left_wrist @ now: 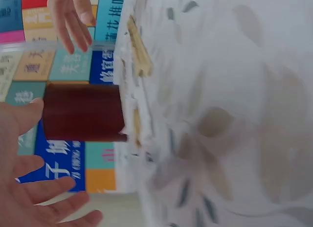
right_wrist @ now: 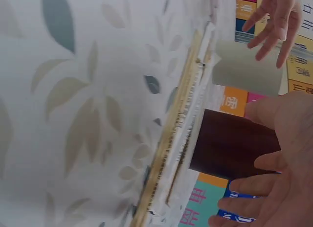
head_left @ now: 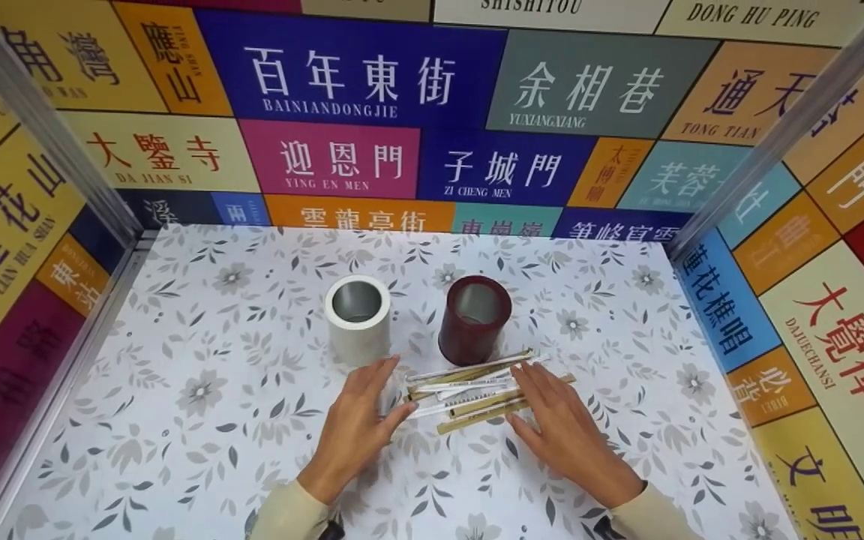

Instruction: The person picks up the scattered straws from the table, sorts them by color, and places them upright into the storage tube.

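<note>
A loose pile of slim white and gold printed sticks [head_left: 488, 386] lies on the tabletop; their exact kind cannot be told. At the pile's left end is my left hand [head_left: 361, 416], fingers spread and holding nothing. My right hand [head_left: 563, 431] hovers over or touches the right end, its fingers extended; the wrist view shows its palm bare. Behind the pile stands a dark red cylinder [head_left: 471, 337], upright and open at the top. To its left, a white cylinder [head_left: 359, 345] of similar shape stands upright, just beyond my left fingertips.
A white cloth with grey flowers and leaves [head_left: 207, 390] covers the table. Panels with coloured Chinese signs [head_left: 349, 82] enclose the back and both sides, joined by clear corner strips [head_left: 777, 112].
</note>
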